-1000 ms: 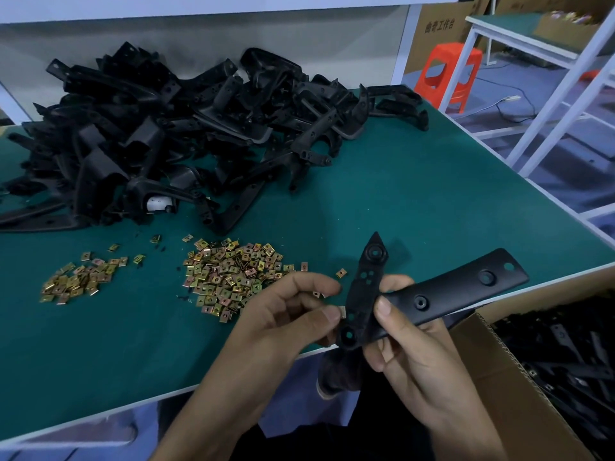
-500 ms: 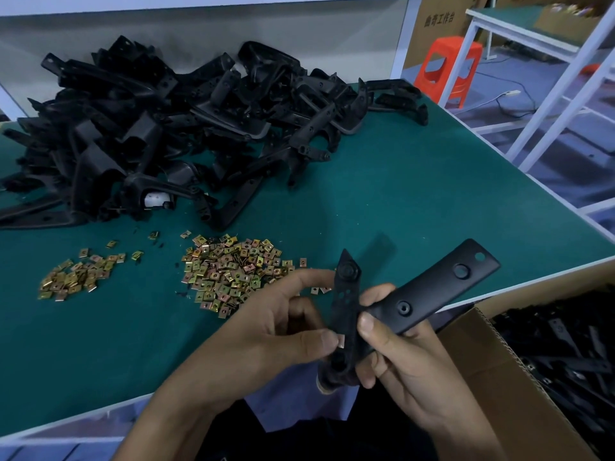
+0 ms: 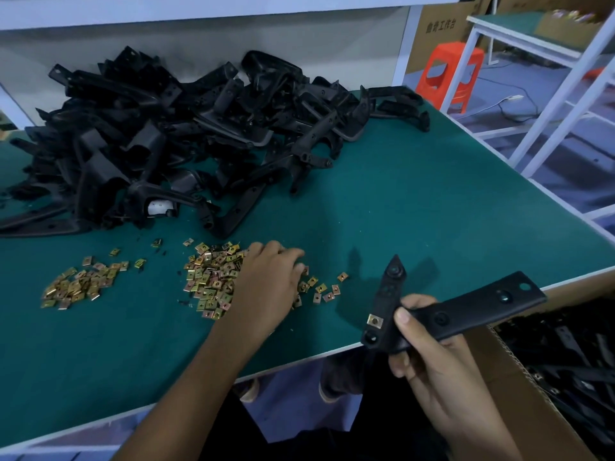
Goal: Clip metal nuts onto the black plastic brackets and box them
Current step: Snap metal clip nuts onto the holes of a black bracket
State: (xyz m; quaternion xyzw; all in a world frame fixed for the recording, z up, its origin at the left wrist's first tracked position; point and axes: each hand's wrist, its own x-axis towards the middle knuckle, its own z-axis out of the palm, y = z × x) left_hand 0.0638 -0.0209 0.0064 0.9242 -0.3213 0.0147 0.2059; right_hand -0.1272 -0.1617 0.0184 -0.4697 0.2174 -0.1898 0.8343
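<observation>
Black bracket, one brass nut clipped near its lower end, sits in the right hand, fingers curled round it, over the tabletop edge. Left hand rests on the nut pile, fingers bent down; any hold is hidden.

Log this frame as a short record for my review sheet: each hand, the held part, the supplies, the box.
left hand: palm down on the larger nut pile; whether it pinches a nut is hidden
right hand: grips a black bracket over the near edge of the green table
held part: one clipped nut near the bracket's bend
supplies: smaller nut pile at left; bracket heap at the back
box: cardboard box at right, black brackets inside
</observation>
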